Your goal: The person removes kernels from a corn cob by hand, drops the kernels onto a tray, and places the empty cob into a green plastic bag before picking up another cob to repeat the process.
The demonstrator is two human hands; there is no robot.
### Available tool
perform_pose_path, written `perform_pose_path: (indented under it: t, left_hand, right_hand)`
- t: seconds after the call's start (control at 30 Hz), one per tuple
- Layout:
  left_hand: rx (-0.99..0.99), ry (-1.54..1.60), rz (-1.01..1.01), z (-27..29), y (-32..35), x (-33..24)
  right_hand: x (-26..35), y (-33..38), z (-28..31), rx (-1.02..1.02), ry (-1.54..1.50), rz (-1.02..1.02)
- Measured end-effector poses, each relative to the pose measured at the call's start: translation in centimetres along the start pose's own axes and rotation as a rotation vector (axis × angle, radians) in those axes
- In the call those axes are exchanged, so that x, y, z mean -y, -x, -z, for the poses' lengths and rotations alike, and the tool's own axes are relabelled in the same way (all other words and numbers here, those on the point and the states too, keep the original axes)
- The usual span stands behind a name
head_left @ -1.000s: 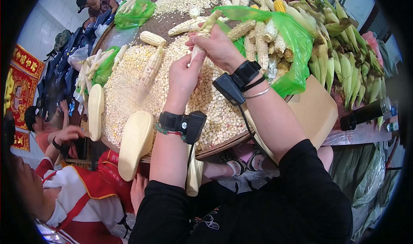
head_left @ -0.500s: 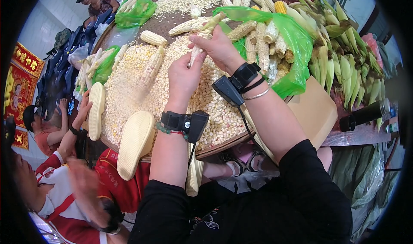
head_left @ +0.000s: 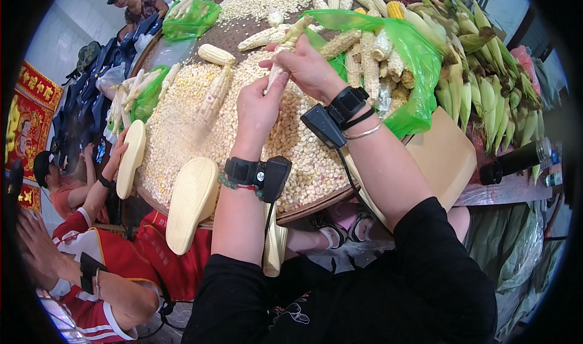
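Both my hands are closed around one corn cob, held tilted over the heap of loose kernels. My left hand grips its lower end with the thumb pointing up along it. Higher up, my right hand wraps the cob with its fingers, and its thumb presses on the side. The palms hide much of the cob's middle, so I cannot tell how many kernels are left there. Just left of my hands, a pale ear of corn lies on the kernels.
A green bag of cobs lies right of my hands, beside a pile of husked-leaf corn. Cream slippers stand along the round tray's near rim. A co-worker's hand holds another slipper. A black bottle lies at right.
My hands have shifted slightly along the cob, which stays between them. At left, the co-worker's near arm has moved back toward their head, and the slipper they hold has shifted a little left.
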State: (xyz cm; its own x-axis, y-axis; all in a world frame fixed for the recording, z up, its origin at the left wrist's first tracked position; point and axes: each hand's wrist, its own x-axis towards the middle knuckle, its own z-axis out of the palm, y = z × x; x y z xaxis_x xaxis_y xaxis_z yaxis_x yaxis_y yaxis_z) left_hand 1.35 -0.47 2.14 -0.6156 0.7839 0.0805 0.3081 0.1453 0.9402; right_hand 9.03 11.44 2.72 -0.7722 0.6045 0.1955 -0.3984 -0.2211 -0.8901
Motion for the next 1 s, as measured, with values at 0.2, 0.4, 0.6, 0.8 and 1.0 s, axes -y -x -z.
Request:
perform_pose_path:
  t: [0.2, 0.4, 0.6, 0.8, 1.0]
  left_hand:
    - [0.002, -0.002, -0.003, 0.0, -0.1, 0.1]
    - [-0.005, 0.003, -0.064, -0.2, 0.0, 0.4]
    - [-0.097, -0.2, -0.187, 0.0, -0.7, 1.4]
    - [-0.031, -0.058, -0.033, -0.2, -0.5, 0.8]
    - [0.008, 0.036, 0.022, -0.2, 0.0, 0.1]
  right_hand:
    - [0.1, 0.0, -0.3, -0.033, -0.015, -0.024]
    - [0.5, -0.1, -0.1, -0.033, -0.093, -0.042]
    - [0.2, 0.0, -0.3, -0.065, 0.192, 0.018]
    - [-1.0, -0.5, 0.6, -0.039, 0.305, 0.082]
    - [-0.6, -0.5, 0.3, -0.036, 0.19, 0.019]
